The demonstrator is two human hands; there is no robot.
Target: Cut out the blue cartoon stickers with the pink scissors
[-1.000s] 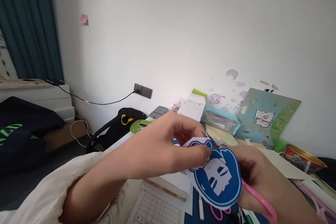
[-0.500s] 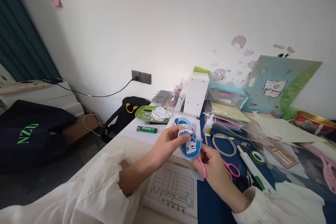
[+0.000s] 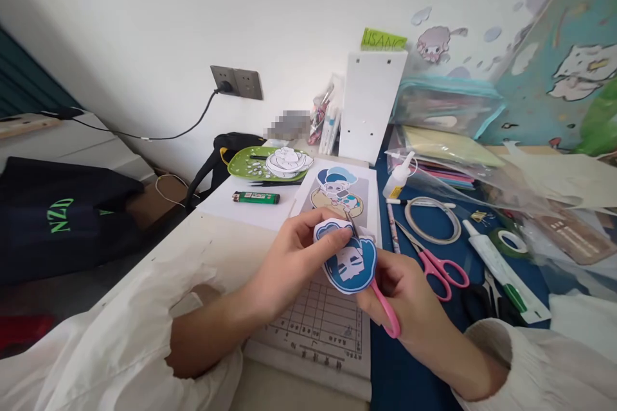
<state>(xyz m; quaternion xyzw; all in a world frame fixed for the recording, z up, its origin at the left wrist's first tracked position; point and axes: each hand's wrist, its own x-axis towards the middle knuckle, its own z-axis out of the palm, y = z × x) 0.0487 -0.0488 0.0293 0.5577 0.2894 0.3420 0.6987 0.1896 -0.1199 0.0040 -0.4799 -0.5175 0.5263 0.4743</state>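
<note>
The blue-and-white paper cutout point(image 3: 351, 273) is held above the desk point(image 3: 226, 250), between the two hands and in front of a printed picture sheet point(image 3: 370, 189). The blades of the held scissors point(image 3: 389, 316) meet its upper edge, and their pink handle shows below it.

The desk has a pale left part and a dark blue mat point(image 3: 393, 366) on the right, with a gridded form point(image 3: 332, 331) under the hands. Behind it rise a white box point(image 3: 371, 109) and a pale wall point(image 3: 154, 19) with a socket; a black bag point(image 3: 205, 170) is beyond the left edge.

The left hand point(image 3: 299, 260) pinches the cutout, thumb over its face, forearm reaching in from the lower left. The right hand point(image 3: 407, 289) grips the held scissors, its fingers partly hidden behind the cutout.

The desk's left edge slants past the left forearm. A green lighter point(image 3: 256, 198) and leaf-green tray point(image 3: 240, 166) lie beyond the left hand; other pink scissors point(image 3: 441, 268) lie just beside the right hand, with black-handled scissors point(image 3: 494, 302) near its wrist.
</note>
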